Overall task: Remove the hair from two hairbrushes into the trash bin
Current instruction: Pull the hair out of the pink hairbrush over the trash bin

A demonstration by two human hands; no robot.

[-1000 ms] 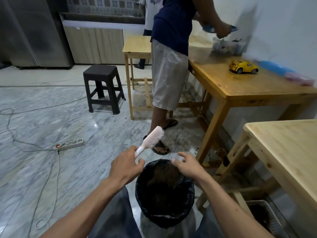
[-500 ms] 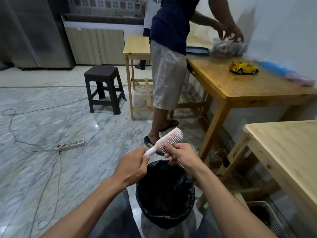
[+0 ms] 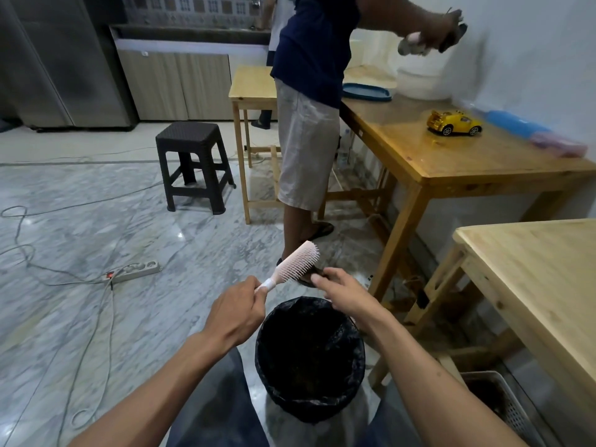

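Head view, hairbrush (image 3: 295,264) above trash bin (image 3: 309,359) rim

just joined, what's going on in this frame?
A person is cleaning a pink hairbrush over a black-lined trash bin. The left hand grips the brush handle, bristles facing right. The right hand reaches at the bristles with fingers curled; whether it pinches any hair is unclear. Another person stands at the wooden table behind.
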